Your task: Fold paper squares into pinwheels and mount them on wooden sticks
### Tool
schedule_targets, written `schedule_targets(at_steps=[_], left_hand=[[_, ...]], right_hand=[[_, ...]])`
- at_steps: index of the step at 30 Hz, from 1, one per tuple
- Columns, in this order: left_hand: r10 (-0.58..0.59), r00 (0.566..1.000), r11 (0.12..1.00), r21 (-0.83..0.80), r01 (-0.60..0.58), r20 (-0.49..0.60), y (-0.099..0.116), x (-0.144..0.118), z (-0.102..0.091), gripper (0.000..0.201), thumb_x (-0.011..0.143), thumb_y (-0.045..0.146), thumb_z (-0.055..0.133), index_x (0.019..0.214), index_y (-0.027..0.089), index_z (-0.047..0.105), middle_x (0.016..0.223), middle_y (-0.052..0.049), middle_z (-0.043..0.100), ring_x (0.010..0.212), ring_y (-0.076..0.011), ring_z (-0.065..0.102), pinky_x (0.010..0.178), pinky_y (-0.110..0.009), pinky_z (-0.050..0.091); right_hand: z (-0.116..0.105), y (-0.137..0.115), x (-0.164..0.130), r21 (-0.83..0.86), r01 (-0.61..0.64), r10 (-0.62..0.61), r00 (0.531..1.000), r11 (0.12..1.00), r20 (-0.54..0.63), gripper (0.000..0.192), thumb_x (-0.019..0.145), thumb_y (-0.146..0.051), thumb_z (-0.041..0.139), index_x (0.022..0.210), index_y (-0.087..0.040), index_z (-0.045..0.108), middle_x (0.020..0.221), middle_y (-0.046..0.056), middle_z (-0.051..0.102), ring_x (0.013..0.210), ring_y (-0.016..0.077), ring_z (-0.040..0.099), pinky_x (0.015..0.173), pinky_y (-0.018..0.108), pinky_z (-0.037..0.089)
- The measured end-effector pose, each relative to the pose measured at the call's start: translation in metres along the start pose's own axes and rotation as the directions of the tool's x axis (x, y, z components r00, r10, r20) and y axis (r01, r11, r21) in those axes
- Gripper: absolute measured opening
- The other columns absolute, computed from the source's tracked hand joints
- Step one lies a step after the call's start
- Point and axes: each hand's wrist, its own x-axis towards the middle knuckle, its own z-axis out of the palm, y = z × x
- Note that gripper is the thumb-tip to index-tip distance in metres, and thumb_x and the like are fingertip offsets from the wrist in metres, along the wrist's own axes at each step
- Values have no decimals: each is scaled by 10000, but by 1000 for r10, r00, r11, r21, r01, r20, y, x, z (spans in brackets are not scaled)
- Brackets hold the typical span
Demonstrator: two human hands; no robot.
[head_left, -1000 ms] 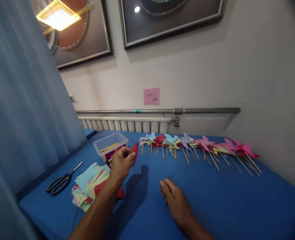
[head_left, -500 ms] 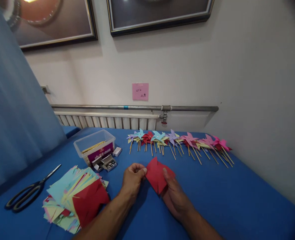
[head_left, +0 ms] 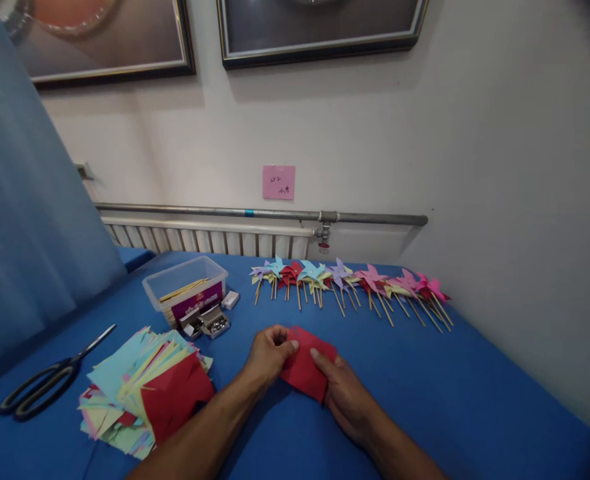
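Note:
A red paper square (head_left: 307,368) is held just above the blue table, between my two hands. My left hand (head_left: 271,353) pinches its left corner between thumb and fingers. On the other side, my right hand (head_left: 343,390) grips the right part, thumb on top and the other fingers underneath, mostly hidden. To the left of my left forearm lies a pile of coloured paper pieces (head_left: 125,380), with a red cut piece (head_left: 177,397) on top. Beyond my hands, a row of finished paper pinwheels (head_left: 311,271) on sticks lies along the far side.
Scissors (head_left: 49,387) lie at the far left. A clear plastic box (head_left: 187,290) holds wooden sticks, with small open boxes of metal pins (head_left: 217,325) in front and a small white box (head_left: 231,300) beside it. A blue curtain (head_left: 35,200) hangs at the left; a radiator (head_left: 205,239) runs along the wall.
The red paper has been turned and tilted between my hands, and its slits no longer show clearly. My right thumb has moved left across it. The view has shifted slightly.

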Motion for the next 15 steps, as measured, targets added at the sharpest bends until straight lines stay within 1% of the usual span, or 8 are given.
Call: schedule_targets(at_steps=[2,6,7,9,11,12,13,15], left_hand=[[-29,1000,999,16,29,9,-3,0,2,312,547,369,811,648,162,601,494,42,549,425,-79,427,452,-213,318],[5,999,1000,13,-5,-45,-4,1,2,312,545,370,813,636,161,600,514,41,565,445,-79,455,471,-210,333],[8,998,1000,3,-8,-57,-4,1,2,313,544,370,812,637,161,599,521,40,571,450,-79,461,478,-212,343],[-3,997,1000,-20,2,-80,-3,1,1,318,539,368,811,649,160,597,531,41,579,450,-79,463,483,-215,355],[-13,995,999,-41,9,-97,-2,1,1,327,536,369,813,662,161,595,538,41,587,451,-80,464,482,-216,359],[-13,995,999,-45,8,-102,-1,1,0,331,535,370,816,666,162,594,537,42,585,449,-80,461,478,-214,354],[-8,994,999,-44,3,-105,-1,1,0,335,534,371,819,670,161,595,535,44,583,449,-80,459,475,-213,351],[6,994,999,-38,-10,-108,-1,1,0,335,540,373,819,677,161,600,529,45,579,447,-80,453,470,-213,346]], right_hand=[[-3,-1,-1,14,9,-9,1000,1000,-3,405,796,-490,754,1042,-168,732,982,122,787,1051,317,706,945,492,521],[-11,-3,5,-39,20,-21,999,999,-27,410,769,-484,776,1015,-159,736,922,114,790,965,310,728,890,484,546],[-14,-3,7,-63,19,-20,999,998,-27,408,757,-470,789,1013,-157,736,899,106,791,913,297,736,858,467,560],[-19,-1,11,-112,-1,-4,999,994,-39,385,745,-441,803,989,-151,738,830,87,786,755,246,734,743,405,584],[-22,3,13,-153,-32,21,997,988,-71,344,754,-416,798,964,-150,737,771,68,776,609,187,691,618,335,576],[-23,4,14,-165,-41,26,995,985,-92,328,765,-411,789,961,-153,736,755,62,771,572,170,672,576,312,566],[-23,5,14,-172,-43,24,993,984,-113,319,776,-408,780,969,-158,734,756,60,770,568,166,669,557,303,563],[-22,6,12,-163,-27,3,989,986,-145,327,784,-408,773,1000,-167,728,799,66,776,635,190,700,587,321,583]])
